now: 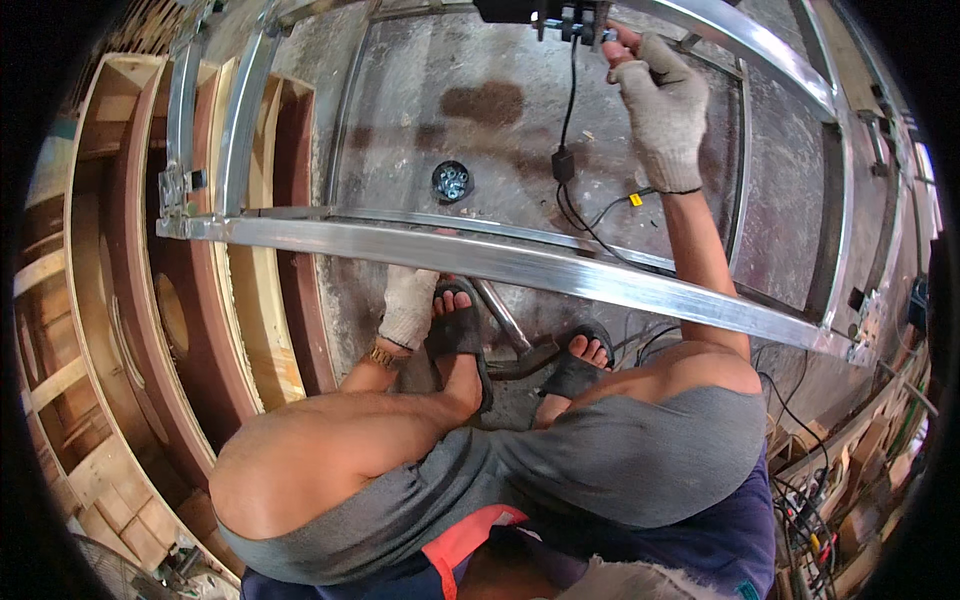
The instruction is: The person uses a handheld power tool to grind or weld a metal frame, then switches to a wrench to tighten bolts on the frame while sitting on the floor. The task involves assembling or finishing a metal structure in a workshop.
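My right hand [668, 110], in a light knit glove with bare fingertips, reaches to the top of the view. Its thumb and forefinger pinch a small shiny metal fastener [608, 36], right beside a black bracket [575, 20] on the frame. Low beside my left foot is my left hand [408, 308], gloved too; the front bar of the metal frame [500, 262] hides most of its fingers, so its grip does not show. A shiny metal rod [502, 315] lies between my feet. Beyond the bar, a round black dish [436, 184] with several nuts or bolts rests on the floor.
Long wooden boxes [135, 250] stand along the left. A black cable [570, 110] with an inline box [563, 166] hangs from the bracket and runs under the front bar. Scrap wood and wires [815, 520] crowd the lower right. My sandalled feet are behind the bar.
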Tool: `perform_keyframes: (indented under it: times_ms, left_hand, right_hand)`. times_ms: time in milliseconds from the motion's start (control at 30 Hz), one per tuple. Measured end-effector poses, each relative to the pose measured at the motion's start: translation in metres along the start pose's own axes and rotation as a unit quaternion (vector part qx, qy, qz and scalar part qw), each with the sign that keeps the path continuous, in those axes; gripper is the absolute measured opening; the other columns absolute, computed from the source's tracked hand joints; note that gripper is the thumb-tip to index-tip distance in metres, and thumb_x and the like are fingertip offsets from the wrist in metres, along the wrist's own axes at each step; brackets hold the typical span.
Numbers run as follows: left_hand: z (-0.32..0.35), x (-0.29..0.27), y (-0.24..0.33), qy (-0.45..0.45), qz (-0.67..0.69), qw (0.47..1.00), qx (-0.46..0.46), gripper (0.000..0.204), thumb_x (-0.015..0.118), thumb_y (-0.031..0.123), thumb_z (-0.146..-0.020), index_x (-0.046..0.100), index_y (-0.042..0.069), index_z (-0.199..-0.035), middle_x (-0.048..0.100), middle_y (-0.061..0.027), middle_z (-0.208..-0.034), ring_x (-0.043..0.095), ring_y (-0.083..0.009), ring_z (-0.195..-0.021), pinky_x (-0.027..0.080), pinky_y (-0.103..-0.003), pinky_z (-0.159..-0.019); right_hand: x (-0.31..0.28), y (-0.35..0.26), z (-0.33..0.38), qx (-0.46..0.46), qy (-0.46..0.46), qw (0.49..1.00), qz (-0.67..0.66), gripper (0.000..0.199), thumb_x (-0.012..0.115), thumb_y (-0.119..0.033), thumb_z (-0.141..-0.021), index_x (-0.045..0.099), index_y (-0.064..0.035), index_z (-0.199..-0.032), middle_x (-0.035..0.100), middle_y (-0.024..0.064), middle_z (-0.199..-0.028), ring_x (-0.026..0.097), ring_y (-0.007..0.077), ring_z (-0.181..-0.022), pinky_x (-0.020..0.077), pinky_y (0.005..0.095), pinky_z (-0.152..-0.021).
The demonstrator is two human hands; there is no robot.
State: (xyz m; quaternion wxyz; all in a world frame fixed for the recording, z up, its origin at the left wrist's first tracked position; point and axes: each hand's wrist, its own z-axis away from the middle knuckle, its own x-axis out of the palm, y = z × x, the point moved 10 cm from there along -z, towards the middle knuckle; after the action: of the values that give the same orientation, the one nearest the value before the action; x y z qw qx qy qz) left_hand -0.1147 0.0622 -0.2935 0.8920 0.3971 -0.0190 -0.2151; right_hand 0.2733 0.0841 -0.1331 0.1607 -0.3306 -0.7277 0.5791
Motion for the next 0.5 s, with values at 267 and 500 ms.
perform_keyframes:
  times_ms: [267,500]
  left_hand:
    - [0.005,-0.028,-0.009,0.075,0.017,0.994,0.081,0.02,0.06,0.019,-0.095,0.066,0.004,-0.106,0.066,-0.002,-0.082,0.06,-0.0098,-0.067,0.047,-0.024,-0.054]
    - [-0.02,-0.083,-0.04,0.177,-0.004,0.979,0.097,0.015,0.065,0.016,-0.092,0.068,0.003,-0.102,0.066,-0.0028,-0.081,0.059,-0.0125,-0.068,0.047,-0.028,-0.06]
  right_hand:
    - [-0.011,-0.005,-0.006,-0.009,-0.013,1.0,0.027,0.033,0.061,-0.01,-0.093,0.07,-0.0007,-0.123,0.073,0.0003,-0.095,0.055,0.0019,-0.071,0.0414,0.0158,-0.061]
    - [-0.006,0.002,-0.016,-0.007,-0.051,0.999,0.0,0.026,0.068,-0.015,-0.093,0.074,-0.0051,-0.117,0.069,0.0007,-0.08,0.053,0.0024,-0.065,0.0389,0.0169,-0.058]
